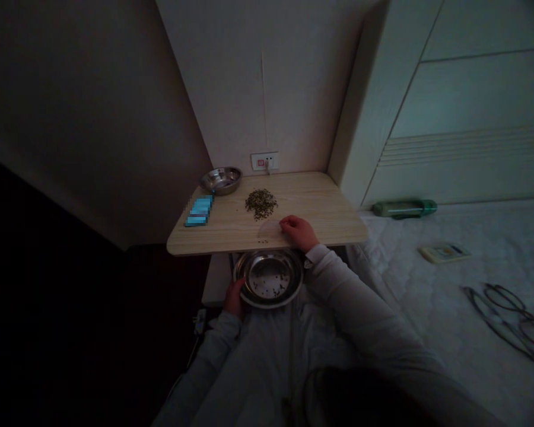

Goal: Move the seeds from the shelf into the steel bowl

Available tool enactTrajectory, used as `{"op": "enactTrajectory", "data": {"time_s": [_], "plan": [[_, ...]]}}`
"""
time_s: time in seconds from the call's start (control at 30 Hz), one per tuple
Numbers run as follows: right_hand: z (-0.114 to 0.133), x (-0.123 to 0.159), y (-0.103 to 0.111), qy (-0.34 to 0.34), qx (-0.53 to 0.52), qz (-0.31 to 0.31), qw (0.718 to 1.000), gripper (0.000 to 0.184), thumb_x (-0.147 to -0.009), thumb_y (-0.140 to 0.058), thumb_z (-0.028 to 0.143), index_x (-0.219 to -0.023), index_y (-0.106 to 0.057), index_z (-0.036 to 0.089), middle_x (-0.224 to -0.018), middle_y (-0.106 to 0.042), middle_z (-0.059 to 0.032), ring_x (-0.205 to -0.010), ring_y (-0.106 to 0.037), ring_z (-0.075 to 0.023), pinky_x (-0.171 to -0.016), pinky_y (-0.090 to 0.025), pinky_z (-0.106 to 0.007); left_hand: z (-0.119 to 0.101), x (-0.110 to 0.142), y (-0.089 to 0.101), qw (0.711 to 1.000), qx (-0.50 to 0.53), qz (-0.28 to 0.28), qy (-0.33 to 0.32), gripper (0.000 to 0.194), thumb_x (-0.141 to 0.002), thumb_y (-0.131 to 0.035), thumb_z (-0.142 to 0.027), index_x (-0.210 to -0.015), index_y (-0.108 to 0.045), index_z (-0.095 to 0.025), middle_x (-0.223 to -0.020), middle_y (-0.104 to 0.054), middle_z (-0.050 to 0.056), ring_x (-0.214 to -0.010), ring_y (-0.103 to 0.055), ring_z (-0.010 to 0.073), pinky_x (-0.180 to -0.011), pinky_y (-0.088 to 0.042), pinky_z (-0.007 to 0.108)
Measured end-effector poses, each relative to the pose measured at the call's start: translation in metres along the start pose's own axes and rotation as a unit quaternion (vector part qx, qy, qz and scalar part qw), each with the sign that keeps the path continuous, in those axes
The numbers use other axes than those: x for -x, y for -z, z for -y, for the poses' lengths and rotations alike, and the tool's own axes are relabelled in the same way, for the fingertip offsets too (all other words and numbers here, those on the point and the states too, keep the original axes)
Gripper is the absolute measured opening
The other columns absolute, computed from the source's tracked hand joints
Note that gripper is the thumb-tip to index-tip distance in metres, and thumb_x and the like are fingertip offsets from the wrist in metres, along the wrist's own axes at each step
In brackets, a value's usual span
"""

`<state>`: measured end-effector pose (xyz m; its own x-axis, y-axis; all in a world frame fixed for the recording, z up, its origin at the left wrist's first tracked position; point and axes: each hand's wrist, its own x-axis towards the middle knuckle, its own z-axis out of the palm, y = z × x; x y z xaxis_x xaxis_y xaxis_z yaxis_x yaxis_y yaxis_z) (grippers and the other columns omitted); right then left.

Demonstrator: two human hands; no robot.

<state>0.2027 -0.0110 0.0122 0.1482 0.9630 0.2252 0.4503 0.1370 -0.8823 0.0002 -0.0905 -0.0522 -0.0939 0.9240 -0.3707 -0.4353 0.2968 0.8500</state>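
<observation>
My left hand (234, 298) is closed on the left rim of a shiny metal bowl (269, 304), held just below the front edge of the small wooden table (218, 240). Several small dark green bits, like beans or seeds, lie scattered in the bowl. Over the tabletop near that edge, my right hand (299, 232) pinches a thin, see-through piece with a rounded edge (269, 229), which looks like plastic. A few bits (262, 241) lie on the wood in front of it. Farther back is a loose pile of the same green bits (261, 203).
A second metal bowl (221, 181) stands at the table's back left corner, with a lit phone (199, 210) before it. Behind is a wall socket (264, 161). On the bed at right lie a green bottle (404, 208), a small pale packet (444, 253) and dark-framed glasses (501, 323).
</observation>
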Motion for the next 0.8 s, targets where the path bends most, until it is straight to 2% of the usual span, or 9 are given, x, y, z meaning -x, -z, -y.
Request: {"op": "enactTrajectory", "data": {"time_s": [0.3,0.53,0.7,0.8], "plan": [[0.0037,0.0017,0.0022,0.008,-0.016,0.021,1.0,0.015,-0.069,-0.05,0.028,-0.073,-0.059,0.017,-0.058,-0.06,0.0016,-0.058,-0.053,-0.0111,-0.061,-0.039,-0.023,-0.003,0.0053,-0.0028,0.999,-0.004,-0.03,-0.016,0.011,-0.053,-0.061,-0.027,-0.059,-0.059,-0.018,-0.063,-0.061,0.001,-0.073,-0.057,0.0193,-0.069,-0.042,0.031],[0.0031,0.0024,0.003,0.008,-0.026,0.033,0.999,0.013,-0.068,-0.049,0.026,-0.073,-0.059,0.017,-0.058,-0.06,0.0022,-0.059,-0.053,-0.0111,-0.063,-0.039,-0.024,0.0022,-0.0024,0.0036,0.999,-0.015,-0.021,-0.03,0.015,-0.052,-0.061,-0.027,-0.064,-0.061,-0.017,-0.072,-0.064,0.002,-0.084,-0.056,0.0201,-0.075,-0.04,0.03],[0.0009,0.0019,0.0018,0.007,-0.038,0.032,0.999,0.014,-0.068,-0.049,0.027,-0.073,-0.058,0.018,-0.057,-0.06,0.0022,-0.059,-0.054,-0.0112,-0.062,-0.039,-0.023,-0.0006,0.0006,-0.0003,1.0,0.014,-0.013,0.019,0.022,-0.054,-0.06,-0.029,-0.072,-0.061,-0.016,-0.072,-0.064,0.003,-0.08,-0.058,0.0206,-0.072,-0.042,0.032],[0.0005,0.0015,0.0016,0.008,-0.037,0.037,0.999,0.014,-0.068,-0.049,0.026,-0.072,-0.058,0.018,-0.056,-0.06,0.0025,-0.057,-0.053,-0.0109,-0.061,-0.04,-0.023,-0.0033,0.0031,-0.0023,1.0,0.012,-0.012,-0.003,0.021,-0.053,-0.061,-0.028,-0.071,-0.061,-0.016,-0.075,-0.065,0.003,-0.082,-0.058,0.0206,-0.072,-0.042,0.031]]}}
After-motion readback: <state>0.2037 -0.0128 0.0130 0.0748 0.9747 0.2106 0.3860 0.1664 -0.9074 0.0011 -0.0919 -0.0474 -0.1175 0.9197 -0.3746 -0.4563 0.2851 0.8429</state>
